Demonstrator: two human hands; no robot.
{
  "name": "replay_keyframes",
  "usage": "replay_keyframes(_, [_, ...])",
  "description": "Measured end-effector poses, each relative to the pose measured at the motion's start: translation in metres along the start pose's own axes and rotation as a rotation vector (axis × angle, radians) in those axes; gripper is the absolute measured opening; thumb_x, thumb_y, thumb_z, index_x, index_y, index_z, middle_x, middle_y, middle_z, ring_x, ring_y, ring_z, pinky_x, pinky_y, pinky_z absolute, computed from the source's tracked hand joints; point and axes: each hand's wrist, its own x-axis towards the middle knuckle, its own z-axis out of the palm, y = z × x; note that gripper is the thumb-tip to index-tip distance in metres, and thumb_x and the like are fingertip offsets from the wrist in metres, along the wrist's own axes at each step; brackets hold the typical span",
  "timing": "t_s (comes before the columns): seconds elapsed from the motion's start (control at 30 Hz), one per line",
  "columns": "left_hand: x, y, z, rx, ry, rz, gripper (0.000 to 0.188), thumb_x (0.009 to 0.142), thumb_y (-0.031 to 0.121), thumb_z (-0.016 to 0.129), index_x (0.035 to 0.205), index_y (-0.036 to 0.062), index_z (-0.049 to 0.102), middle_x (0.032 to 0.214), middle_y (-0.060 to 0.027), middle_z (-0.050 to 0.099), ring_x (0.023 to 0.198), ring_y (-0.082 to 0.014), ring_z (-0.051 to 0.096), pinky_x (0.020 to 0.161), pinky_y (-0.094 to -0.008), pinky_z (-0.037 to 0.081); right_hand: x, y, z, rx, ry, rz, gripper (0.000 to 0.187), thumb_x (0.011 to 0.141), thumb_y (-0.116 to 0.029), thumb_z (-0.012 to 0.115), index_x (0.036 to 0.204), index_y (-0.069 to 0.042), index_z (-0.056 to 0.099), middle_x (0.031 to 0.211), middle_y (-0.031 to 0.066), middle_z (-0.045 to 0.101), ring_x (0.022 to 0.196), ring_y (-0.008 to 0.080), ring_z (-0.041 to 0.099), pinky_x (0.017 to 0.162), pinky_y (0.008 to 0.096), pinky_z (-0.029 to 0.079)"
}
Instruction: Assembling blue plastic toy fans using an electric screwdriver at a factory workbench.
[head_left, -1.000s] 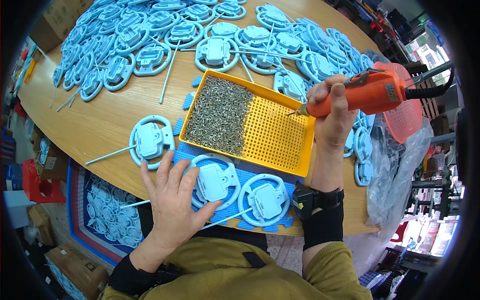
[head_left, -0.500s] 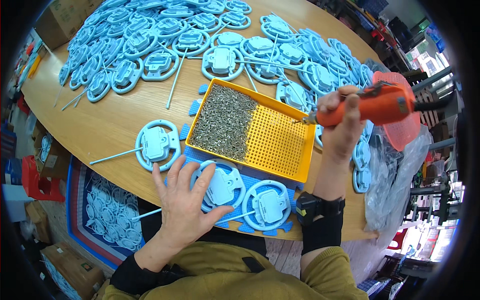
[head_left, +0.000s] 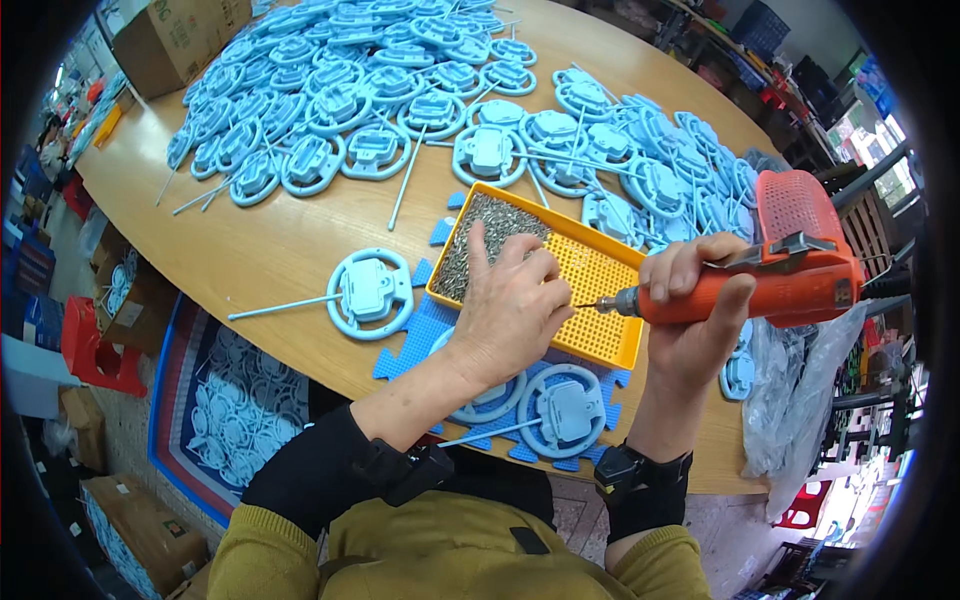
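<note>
My right hand is wrapped round an orange electric screwdriver, its bit pointing left over the tray. My left hand reaches over the yellow perforated tray. Its thumb and fingers are drawn together right beside the bit's tip; whatever they pinch is too small to make out. Small metal screws fill the tray's left part. Below the left forearm and hand lies a partly hidden light-blue ring-shaped part. A second ring part with a thin stick lies to its right, and another ring part to its left.
Large heaps of the same blue parts cover the table's far side. A blue foam mat lies under the tray. A red basket and clear plastic bags are at the right. A bin of blue parts stands at lower left.
My left hand has moved from the middle ring part up and right over the tray, its fingers drawing together at the screwdriver's tip. The view has shifted a little.
</note>
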Motion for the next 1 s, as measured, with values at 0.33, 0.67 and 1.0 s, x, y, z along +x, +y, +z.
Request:
replay_keyframes(0.33, [0.018,-0.014,0.034,0.226,-0.15,0.156,0.005,0.075,0.016,0.066,0.072,0.0111,0.067,0.081,-0.0011,0.057,0.107,-0.0245,0.051,0.102,-0.0659,0.019,-0.001,-0.013,-0.025,-0.08,0.091,-0.07,0.039,0.086,-0.039,0.065,0.1,-0.006,0.05,0.069,0.0039,0.05,0.061,0.0152,0.05,0.058,0.0308,0.042])
replay_keyframes(0.67, [-0.001,-0.005,0.017,0.172,-0.077,0.132,0.008,0.074,0.019,0.07,0.076,0.0116,0.068,0.083,-0.0002,0.058,0.105,-0.0242,0.052,0.103,-0.0627,0.018,-0.007,-0.013,-0.007,-0.056,0.037,-0.045,0.042,0.086,-0.048,0.062,0.098,-0.009,0.055,0.068,0.0005,0.049,0.06,0.0127,0.047,0.06,0.0288,0.038])
replay_keyframes(1.0, [-0.036,0.016,-0.03,-0.048,-0.027,0.135,0.011,0.072,0.017,0.073,0.075,0.0124,0.064,0.084,0.0012,0.058,0.104,-0.0244,0.054,0.103,-0.0597,0.018,-0.032,-0.02,0.028,0.099,-0.113,0.036,0.045,0.083,-0.04,0.069,0.099,-0.003,0.049,0.065,0.0057,0.05,0.055,0.0161,0.05,0.05,0.0293,0.042])
